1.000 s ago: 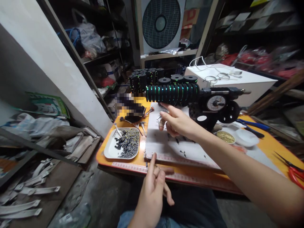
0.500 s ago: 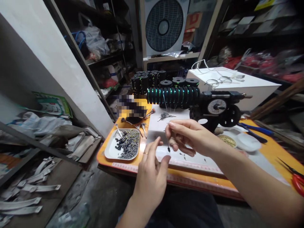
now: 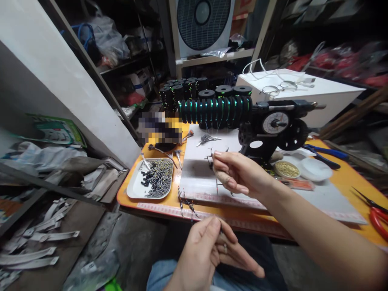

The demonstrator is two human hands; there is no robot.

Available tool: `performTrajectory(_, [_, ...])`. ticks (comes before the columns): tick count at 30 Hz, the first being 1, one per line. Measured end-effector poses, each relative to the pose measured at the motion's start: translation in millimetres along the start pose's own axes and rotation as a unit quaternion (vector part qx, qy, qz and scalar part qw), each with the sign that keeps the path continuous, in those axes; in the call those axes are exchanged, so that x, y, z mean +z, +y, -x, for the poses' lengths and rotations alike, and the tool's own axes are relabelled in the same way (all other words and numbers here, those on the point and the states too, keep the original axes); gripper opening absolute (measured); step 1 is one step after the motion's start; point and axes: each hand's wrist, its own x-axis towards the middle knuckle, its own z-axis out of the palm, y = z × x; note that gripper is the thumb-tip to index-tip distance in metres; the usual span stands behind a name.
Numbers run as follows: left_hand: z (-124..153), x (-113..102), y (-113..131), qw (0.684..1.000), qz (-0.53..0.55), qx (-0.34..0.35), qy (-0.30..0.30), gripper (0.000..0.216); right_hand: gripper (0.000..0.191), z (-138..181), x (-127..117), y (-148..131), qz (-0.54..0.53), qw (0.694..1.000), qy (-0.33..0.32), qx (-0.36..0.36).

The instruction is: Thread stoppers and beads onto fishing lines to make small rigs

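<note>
My right hand (image 3: 235, 173) is above the white board (image 3: 194, 178), thumb and fingertips pinched together. Small dark, thin pieces (image 3: 209, 158) show at its fingertips, too fine to identify. My left hand (image 3: 209, 246) is lower, over my lap in front of the table edge. Its thumb presses against the index finger, the other fingers stretched out; whatever is between them is hidden. Thin strands with small dark bits (image 3: 188, 205) hang at the table edge just above it. Behind my right hand, a black winding machine (image 3: 274, 121) carries a ridged black spool (image 3: 215, 111) wound with shiny green-blue thread.
A white tray (image 3: 131, 188) of small black, grey and yellow pieces stands at left. A bundle of pale strands (image 3: 207, 138) lies on the board. At right are a dish of gold-coloured bits (image 3: 287, 169), blue-handled pliers (image 3: 327, 152) and red-handled scissors (image 3: 377, 218). More black spools (image 3: 184, 87) stand behind.
My left hand has moved down toward my lap, its thumb closing on the index finger. My right hand stays over the board, still pinched. The view has tilted slightly downward.
</note>
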Motion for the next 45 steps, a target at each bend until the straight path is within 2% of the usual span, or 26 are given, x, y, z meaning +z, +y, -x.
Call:
performTrajectory(7, [3.7,-14.7,-11.4,0.999,0.031,-0.029,-0.022,0.042,0.039,0.7,-0.1,-0.4,-0.007,1.0,-0.005,0.009])
performTrajectory(23, [14.0,-15.7,-9.1,0.997,0.028,-0.062,-0.035,0.045,0.039,1.7,-1.0,0.0,-0.006,1.0,-0.018,0.009])
performTrajectory(26, [13.5,-11.2,-0.8,0.999,-0.007,-0.015,-0.031,0.043,0.037,3.5,0.0,-2.7,0.001,1.0,-0.015,-0.002])
performTrajectory(29, [8.6,-3.4,16.5,0.985,-0.147,0.087,0.002,0.029,0.03,6.8,1.8,-7.0,0.02,1.0,-0.012,-0.016])
performTrajectory(32, [-3.9,4.0,34.6,0.964,-0.227,0.139,0.021,0.039,0.029,9.4,3.2,-9.7,0.047,0.999,-0.014,-0.024])
performTrajectory(37, [-28.6,12.9,52.3,0.965,-0.225,0.123,0.059,0.027,0.031,10.6,3.8,-11.5,0.078,0.996,-0.022,-0.028])
performTrajectory(41, [-36.9,15.2,56.3,0.967,-0.228,0.102,0.038,0.025,0.032,11.8,4.7,-14.0,0.079,0.996,-0.022,-0.025])
performTrajectory(45, [-38.6,12.3,53.2,0.972,-0.212,0.103,0.024,0.019,0.026,10.6,4.7,-11.5,0.013,1.0,-0.023,0.011])
